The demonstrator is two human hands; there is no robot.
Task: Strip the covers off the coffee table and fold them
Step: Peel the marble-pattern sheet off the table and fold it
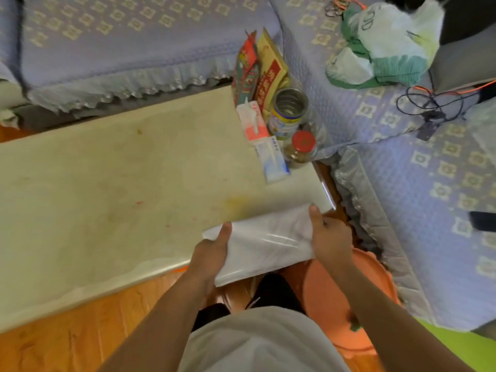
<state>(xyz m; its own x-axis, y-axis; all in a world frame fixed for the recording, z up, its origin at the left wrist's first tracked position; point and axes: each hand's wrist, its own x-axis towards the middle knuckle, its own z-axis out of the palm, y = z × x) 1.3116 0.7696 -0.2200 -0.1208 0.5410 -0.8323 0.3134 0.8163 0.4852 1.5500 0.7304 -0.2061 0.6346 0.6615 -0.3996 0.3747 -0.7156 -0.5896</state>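
A folded clear plastic cover point(264, 244) hangs over the near right corner of the coffee table point(120, 189). My left hand point(212, 253) grips its left edge, thumb on top. Gripping the right edge is my right hand point(328, 234), with the thumb pressed on the upper corner. A pale, stained cover still lies flat across the tabletop, its loose edge hanging over the near side. The bare white table corner point(316, 189) shows at the right end.
At the table's far right end stand snack packets point(255, 68), a tissue pack point(252, 122), an open tin point(288, 111), a red-lidded jar point(302, 147) and a small box point(272, 159). Sofas with purple covers point(402, 162) border the back and right. An orange stool point(335, 296) stands by my legs.
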